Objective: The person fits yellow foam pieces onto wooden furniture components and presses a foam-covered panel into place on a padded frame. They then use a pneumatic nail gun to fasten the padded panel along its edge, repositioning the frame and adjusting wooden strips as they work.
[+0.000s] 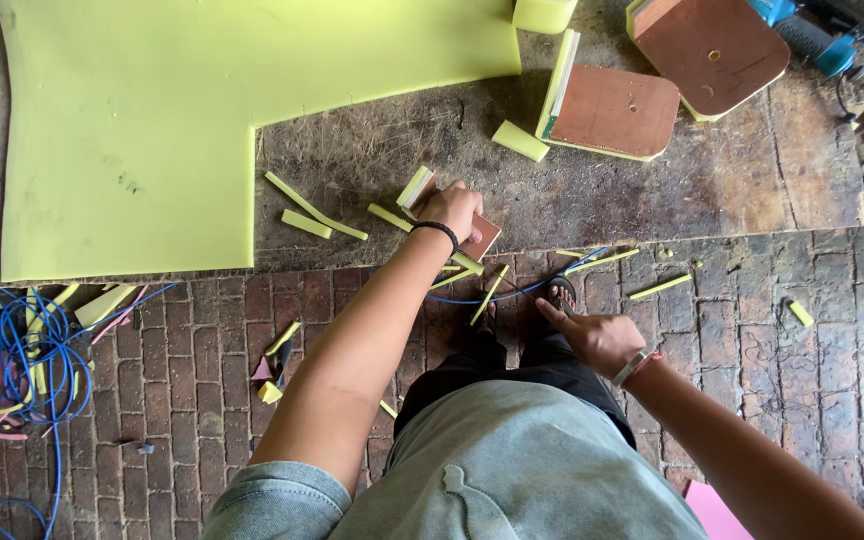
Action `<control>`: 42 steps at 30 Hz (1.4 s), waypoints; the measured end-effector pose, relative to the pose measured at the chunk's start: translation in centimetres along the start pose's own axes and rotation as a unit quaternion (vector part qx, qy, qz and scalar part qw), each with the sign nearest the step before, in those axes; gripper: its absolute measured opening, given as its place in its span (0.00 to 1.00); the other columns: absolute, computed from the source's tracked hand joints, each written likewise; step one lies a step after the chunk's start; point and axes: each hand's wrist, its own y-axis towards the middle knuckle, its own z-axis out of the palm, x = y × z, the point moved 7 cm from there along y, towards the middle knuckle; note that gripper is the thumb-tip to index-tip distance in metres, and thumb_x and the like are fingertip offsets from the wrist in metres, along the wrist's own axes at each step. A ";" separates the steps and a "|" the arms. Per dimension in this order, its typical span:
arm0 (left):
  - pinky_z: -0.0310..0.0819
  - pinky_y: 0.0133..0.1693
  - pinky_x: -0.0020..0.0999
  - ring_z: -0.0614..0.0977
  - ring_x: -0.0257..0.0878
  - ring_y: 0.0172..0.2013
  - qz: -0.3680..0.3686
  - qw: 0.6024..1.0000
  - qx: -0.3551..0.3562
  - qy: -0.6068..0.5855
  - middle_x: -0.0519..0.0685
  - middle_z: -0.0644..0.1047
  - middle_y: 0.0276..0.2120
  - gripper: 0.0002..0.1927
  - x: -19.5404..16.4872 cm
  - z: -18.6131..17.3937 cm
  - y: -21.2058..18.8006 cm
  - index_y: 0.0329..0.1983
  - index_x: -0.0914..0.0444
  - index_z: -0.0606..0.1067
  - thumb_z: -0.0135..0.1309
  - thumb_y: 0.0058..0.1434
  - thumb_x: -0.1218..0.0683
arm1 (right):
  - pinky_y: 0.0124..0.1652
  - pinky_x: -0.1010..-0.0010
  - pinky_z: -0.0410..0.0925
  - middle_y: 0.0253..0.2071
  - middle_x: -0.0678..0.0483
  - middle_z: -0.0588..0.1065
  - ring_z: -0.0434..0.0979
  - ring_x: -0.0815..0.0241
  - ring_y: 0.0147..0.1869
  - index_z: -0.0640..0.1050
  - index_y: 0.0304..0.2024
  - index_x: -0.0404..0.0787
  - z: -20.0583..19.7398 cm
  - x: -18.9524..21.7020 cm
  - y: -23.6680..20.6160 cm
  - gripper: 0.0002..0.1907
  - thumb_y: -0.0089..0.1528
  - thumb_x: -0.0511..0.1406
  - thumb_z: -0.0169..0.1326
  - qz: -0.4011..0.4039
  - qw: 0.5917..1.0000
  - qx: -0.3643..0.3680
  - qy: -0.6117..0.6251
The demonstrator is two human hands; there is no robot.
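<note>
My left hand [452, 210] rests on a small brown board with yellow foam glued to it [482, 238], at the edge of the wooden work surface [652, 190]. A black band circles that wrist. My right hand [600, 338] is lower, over the brick floor, with the forefinger stretched toward the black handle of a pair of scissors [560, 290]. It holds nothing that I can see. A thin blue cord [512, 293] runs along the floor between the two hands.
A large yellow foam sheet [152, 110] covers the left of the surface. Two foam-backed brown boards [617, 110] [712, 45] lie at the back right, beside a blue power tool [802, 30]. Foam strips [314, 208] litter the bricks. Tangled blue cord [32, 350] lies left.
</note>
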 end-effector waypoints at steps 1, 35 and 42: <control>0.70 0.59 0.40 0.78 0.45 0.52 -0.006 1.000 0.002 -0.003 0.53 0.73 0.55 0.22 0.1 -0.2 0.0 0.49 0.61 0.79 0.70 0.50 0.54 | 0.23 0.68 0.70 0.25 0.57 0.75 0.75 0.62 0.24 0.50 0.77 0.63 -0.5 0.1 0.1 0.37 0.68 0.35 0.46 -0.035 0.998 -0.056 -0.004; 0.77 0.46 0.28 0.83 0.31 0.42 0.020 0.649 -0.509 -0.565 0.45 0.84 0.43 0.15 7.7 1.2 -9.9 0.50 0.62 0.80 0.67 0.61 0.56 | 0.56 0.65 0.74 0.54 0.52 0.80 0.81 0.59 0.57 0.76 0.61 0.44 -10.9 -8.4 3.6 0.25 0.63 0.43 0.59 0.006 0.816 -0.200 0.542; 0.80 0.44 0.28 0.82 0.28 0.42 0.052 0.560 -0.515 -0.647 0.42 0.83 0.44 0.20 1.9 0.0 -14.3 0.54 0.61 0.78 0.66 0.59 0.57 | 0.50 0.68 0.73 0.57 0.46 0.78 0.79 0.59 0.55 0.67 0.68 0.36 -14.0 -0.6 6.7 0.31 0.63 0.33 0.56 -0.177 0.711 0.024 0.680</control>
